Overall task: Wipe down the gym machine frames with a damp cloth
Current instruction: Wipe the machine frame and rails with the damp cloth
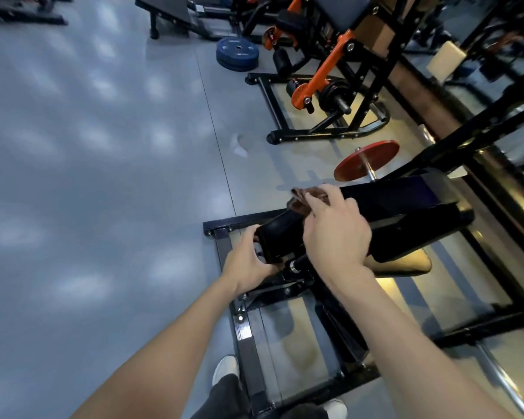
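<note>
- One brown cloth point(307, 198) lies bunched on the near end of a black padded seat point(406, 204), which belongs to the closest machine, and it sits right under the fingers of the right hand point(335, 228).
- Progress, as a judgement: the wipe looks to be under way on this one machine only, at the pad's end, so the black frame point(245, 343) running along the floor below is likely yet to be done. No wet streaks are visible on any surface, so how much is already wiped cannot be told.
- Right hand: fingers partly curled and spread over the cloth, pressing it down on the pad with the fingertips gathered into the fabric; it looks like a loose hold rather than a tight fist.
- Left hand point(248, 261): thumb and fingers wrapped round the near corner of the pad, steadying it; it carries nothing else.
- Farther out, an orange-and-black machine point(324, 83) stands near a red weight plate point(366, 160) on its bar, with blue plates point(237, 54) stacked on the grey floor point(88, 146) beyond; by the look of it those frames remain to be wiped.
- White shoes point(224, 368) show at the bottom edge beside the frame.
</note>
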The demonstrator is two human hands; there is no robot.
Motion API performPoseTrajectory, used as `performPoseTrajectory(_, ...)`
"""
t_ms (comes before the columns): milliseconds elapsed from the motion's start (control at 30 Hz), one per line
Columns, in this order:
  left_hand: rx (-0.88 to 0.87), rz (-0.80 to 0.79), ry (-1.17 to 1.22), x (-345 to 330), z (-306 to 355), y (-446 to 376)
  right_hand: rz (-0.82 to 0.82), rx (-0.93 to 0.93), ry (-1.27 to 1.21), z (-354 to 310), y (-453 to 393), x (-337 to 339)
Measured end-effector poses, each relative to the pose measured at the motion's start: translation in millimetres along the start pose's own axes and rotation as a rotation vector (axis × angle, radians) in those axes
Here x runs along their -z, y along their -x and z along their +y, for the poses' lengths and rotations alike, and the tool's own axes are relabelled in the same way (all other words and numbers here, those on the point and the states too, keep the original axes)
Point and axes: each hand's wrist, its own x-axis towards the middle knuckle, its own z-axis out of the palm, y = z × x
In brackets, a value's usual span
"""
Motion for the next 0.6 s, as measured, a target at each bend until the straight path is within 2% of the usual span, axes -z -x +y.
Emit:
performPoseTrajectory(100,-0.050,-0.034,-0.014,-3,-15,-8,-0.178,0.241,0.013,-50,24,-30)
performPoseTrajectory(167,0.075,-0.039,0.269,-1,-16,-10,-0.323,0.352,0.016,-61,29,-37)
performPoseTrajectory(200,0.035,-0.065,0.314,-5,-15,-9,-0.324,0.356,0.028,-55,23,-33)
performPoseTrajectory(267,-0.014,-0.039,0.116,-3,-13,-4,-0.184,0.268,0.070,-28,8,-15)
performPoseTrajectory(333,0.031,-0.002,0.087,-4,-11,-4,-0.046,0.110,0.054,11,-9,5)
performPoseTrajectory(433,0.058,-0.010,0.177,-6,-12,-3,0.008,-0.153,-0.088,53,-17,13)
performPoseTrajectory(500,0.077,-0.007,0.196,-9,-11,-2,0.054,-0.292,-0.225,52,-10,8)
performPoseTrajectory(533,0.080,-0.001,0.196,-10,-13,-3,0.075,-0.292,-0.273,48,-3,6)
performPoseTrajectory(600,0.061,0.005,0.198,-9,-10,-4,0.089,-0.153,-0.294,40,6,3)
